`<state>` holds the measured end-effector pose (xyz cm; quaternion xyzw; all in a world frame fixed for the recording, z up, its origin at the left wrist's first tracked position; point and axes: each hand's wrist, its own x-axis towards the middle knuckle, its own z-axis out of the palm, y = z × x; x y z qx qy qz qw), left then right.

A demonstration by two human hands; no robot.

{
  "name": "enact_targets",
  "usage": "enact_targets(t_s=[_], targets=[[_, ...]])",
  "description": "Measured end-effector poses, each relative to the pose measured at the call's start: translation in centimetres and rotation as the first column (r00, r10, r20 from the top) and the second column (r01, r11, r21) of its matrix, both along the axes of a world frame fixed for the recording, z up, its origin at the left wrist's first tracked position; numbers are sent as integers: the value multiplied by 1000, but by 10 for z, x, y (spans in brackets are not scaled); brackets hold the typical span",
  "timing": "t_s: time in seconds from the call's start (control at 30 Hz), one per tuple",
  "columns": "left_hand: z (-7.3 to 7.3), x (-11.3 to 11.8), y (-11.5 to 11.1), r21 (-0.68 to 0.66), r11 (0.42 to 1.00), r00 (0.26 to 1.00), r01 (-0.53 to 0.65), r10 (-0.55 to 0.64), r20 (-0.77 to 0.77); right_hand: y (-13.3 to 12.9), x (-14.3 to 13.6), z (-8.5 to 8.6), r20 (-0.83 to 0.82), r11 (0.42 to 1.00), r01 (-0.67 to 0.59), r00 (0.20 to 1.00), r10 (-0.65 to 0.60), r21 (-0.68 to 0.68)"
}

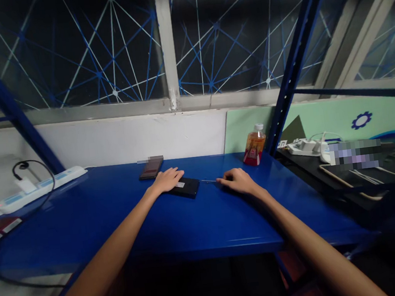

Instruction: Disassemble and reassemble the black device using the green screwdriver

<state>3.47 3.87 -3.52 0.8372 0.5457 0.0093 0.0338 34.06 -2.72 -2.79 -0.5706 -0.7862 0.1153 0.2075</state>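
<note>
Surface (pixel 178 226) is looking like painted metal, smooth, its front edge catching a sheen. Flat black case (pixel 191 189) is reading as plastic, mostly matt, with a pale label (pixel 180 184) looking like paper. Thin rod (pixel 209 181) is showing a metallic glint. Phone-like slab (pixel 152 166) is showing a smooth, glassy face. Bottle (pixel 253 145) is looking like clear glossy plastic, cap (pixel 258 127) included as opaque plastic. Power strip (pixel 45 190) is appearing smooth white plastic. Rack post (pixel 290 66) is looking like painted metal. Window panes (pixel 75 48) are reading as smooth glass.
</note>
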Motion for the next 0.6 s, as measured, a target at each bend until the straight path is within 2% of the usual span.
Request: enact_targets(t_s=[0.43,0.6], targets=[[1,2,-1,-1,1000,1000,-10,10,17,-5,-4,5,17,1000,0,1000,0,21],[1,1,-1,-9,1000,1000,-5,5,14,-4,3,9,10,994,-104,995,104,14]])
